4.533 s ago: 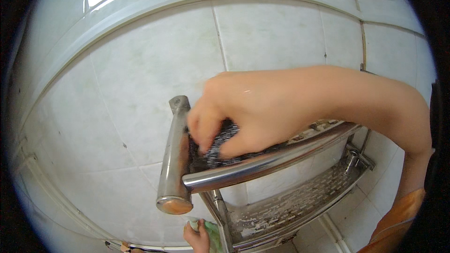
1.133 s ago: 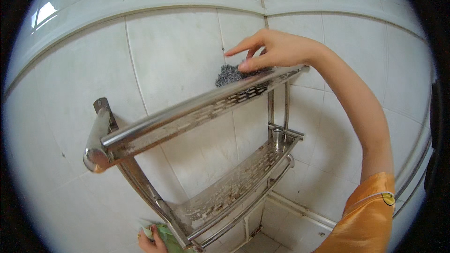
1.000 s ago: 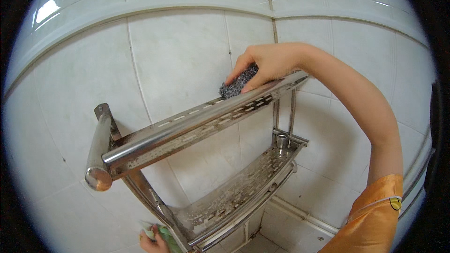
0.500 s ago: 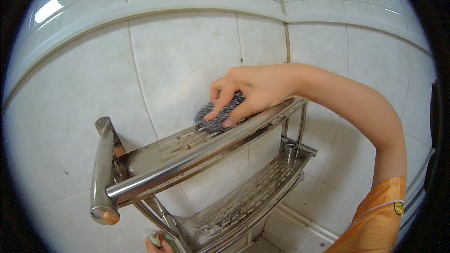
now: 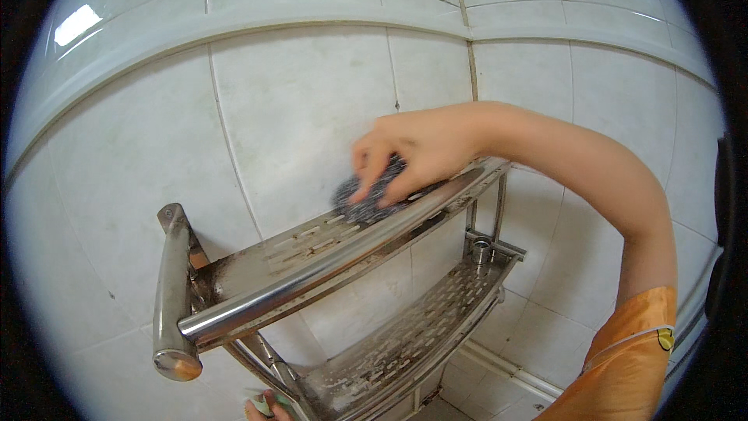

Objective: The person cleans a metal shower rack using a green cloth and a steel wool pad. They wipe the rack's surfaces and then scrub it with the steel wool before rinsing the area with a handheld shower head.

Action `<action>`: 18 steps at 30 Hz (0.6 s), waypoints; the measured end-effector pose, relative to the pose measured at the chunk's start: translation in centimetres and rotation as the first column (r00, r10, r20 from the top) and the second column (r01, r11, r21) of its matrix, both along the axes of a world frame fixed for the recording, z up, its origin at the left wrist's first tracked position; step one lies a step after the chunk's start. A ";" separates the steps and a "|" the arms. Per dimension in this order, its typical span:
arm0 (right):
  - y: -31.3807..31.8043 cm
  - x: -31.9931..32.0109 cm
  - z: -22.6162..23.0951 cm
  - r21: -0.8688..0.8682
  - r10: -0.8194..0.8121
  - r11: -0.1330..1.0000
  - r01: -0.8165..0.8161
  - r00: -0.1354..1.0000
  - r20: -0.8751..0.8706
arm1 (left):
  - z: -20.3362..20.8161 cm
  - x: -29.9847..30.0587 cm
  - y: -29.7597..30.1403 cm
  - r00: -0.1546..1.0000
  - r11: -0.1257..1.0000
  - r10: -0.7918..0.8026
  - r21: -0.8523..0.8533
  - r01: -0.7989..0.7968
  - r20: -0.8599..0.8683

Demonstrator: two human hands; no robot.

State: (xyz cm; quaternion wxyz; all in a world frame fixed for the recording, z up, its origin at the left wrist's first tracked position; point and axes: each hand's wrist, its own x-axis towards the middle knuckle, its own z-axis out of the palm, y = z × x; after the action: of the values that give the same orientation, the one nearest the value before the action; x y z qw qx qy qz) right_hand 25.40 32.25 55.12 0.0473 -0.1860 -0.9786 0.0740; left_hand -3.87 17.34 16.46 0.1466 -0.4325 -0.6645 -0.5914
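Observation:
My right hand (image 5: 425,148) presses a dark grey steel wool scrubber (image 5: 360,201) onto the upper slotted shelf (image 5: 292,243) of a metal wall rack. Motion blurs the fingers and scrubber a little. Brown and black grime marks this shelf, most heavily at its left end. A shiny round rail (image 5: 312,281) runs along the shelf's front. Low in the picture, beside the left end of the lower shelf, my left hand (image 5: 266,408) shows only in part. Its fingers are closed around something pale green whose kind I cannot make out.
The lower slotted shelf (image 5: 389,351) has whitish residue on it and a small metal ring-like cup (image 5: 481,249) at its far right. A thick upright post (image 5: 173,296) ends the rack at the left. White tiled walls (image 5: 304,117) meet in a corner behind.
My right hand and the scrubber have shifted slightly to the right along the upper shelf. My left hand stays low beside the rack, and the view has tilted a little.

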 end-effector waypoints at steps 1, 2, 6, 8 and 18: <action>0.5 1.5 0.1 -0.006 -0.074 0.997 0.074 0.997 0.013 | 0.0 0.0 -0.1 1.000 1.000 -0.004 0.003 0.004 -0.005; 1.3 3.5 0.1 -0.009 -0.149 0.989 0.149 0.988 0.027 | -0.1 -0.1 0.0 1.000 1.000 -0.011 0.006 0.011 -0.009; 2.1 5.5 0.0 -0.010 -0.213 0.977 0.213 0.977 -0.026 | 0.2 -0.2 -0.3 0.998 0.999 -0.048 0.019 0.049 -0.040; 1.5 3.1 -0.2 0.009 -0.038 0.999 0.038 0.999 -0.026 | 0.7 0.1 -0.1 0.997 0.997 -0.074 -0.001 0.074 -0.011; 1.8 4.0 0.1 -0.033 -0.082 0.996 0.082 0.997 0.011 | 1.2 0.2 -0.9 0.996 0.996 -0.086 -0.003 0.085 -0.026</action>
State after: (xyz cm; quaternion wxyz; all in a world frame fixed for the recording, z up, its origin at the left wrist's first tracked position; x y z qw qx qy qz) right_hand 29.37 34.03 55.23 0.0423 -0.2270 -0.9691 0.0873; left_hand -3.67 16.42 17.61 0.1294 -0.4683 -0.6440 -0.5909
